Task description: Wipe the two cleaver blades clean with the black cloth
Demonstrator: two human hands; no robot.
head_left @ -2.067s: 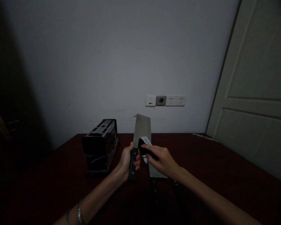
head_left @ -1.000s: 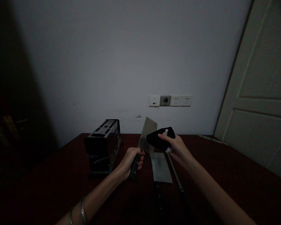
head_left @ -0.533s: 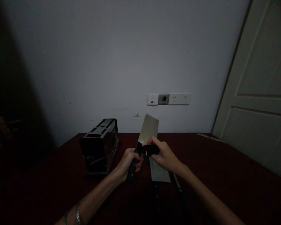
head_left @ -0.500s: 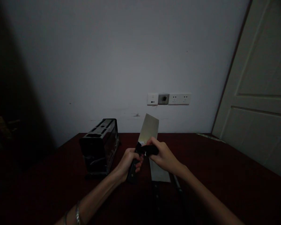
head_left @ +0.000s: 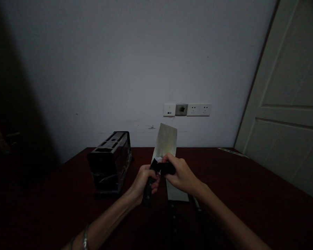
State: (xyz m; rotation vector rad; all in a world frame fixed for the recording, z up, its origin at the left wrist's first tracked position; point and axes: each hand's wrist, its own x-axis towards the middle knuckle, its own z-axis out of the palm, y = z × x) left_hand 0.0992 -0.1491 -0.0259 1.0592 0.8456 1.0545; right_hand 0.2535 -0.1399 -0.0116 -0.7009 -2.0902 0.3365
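My left hand [head_left: 146, 180] is closed round the black handle of a cleaver [head_left: 166, 139], whose wide blade tilts up and away from me. In my right hand [head_left: 184, 175] is a small black object [head_left: 167, 168], too dark to name. That object lies across the front of the cleaver's handle, near the base of the blade, where a small whitish patch shows. A second cleaver [head_left: 178, 192] lies flat on the table below my right hand, its dark handle towards me. Beside it rests a narrower knife [head_left: 197, 204], partly hidden by my right forearm.
A black and grey slotted knife block [head_left: 110, 163] stands on the dark red table [head_left: 211, 166], to the left. Behind is a pale wall with sockets [head_left: 199, 109] and a switch. A thin strip [head_left: 233, 152] lies at the far right edge, by a white door [head_left: 289, 139].
The held cleaver's blade has turned slightly, showing more of its broad face. Both hands keep their grips in almost the same place.
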